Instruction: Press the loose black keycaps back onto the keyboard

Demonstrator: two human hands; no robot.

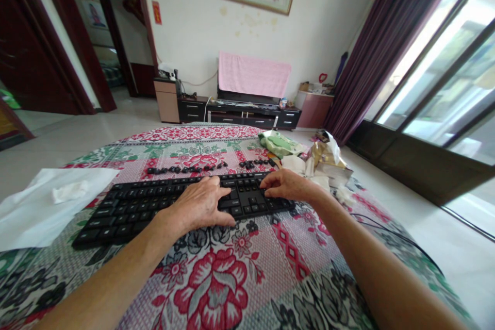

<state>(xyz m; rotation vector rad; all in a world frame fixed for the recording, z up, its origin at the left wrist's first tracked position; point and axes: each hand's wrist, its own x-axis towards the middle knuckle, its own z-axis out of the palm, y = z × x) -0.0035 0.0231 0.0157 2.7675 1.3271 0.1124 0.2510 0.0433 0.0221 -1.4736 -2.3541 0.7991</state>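
A black keyboard (135, 206) lies across the patterned cloth in front of me. My left hand (203, 201) rests over its middle right, fingers stretched forward and thumb held apart near the front edge. Over the number pad, my right hand (288, 185) has its fingers bent and drawn toward the thumb in a pinch. Whatever sits between those fingertips is too small to make out. Behind the keyboard, loose black keycaps (185, 169) form a row, and a shorter group of keycaps (255, 163) lies farther right, close to my right hand.
White paper (34, 216) with a crumpled tissue (69, 192) lies at left. A green packet (280, 143), tissues and a gold-coloured bag (327, 157) crowd the table's right back. A black cable (402, 240) trails off the right edge. Beyond stands a low cabinet (193, 110).
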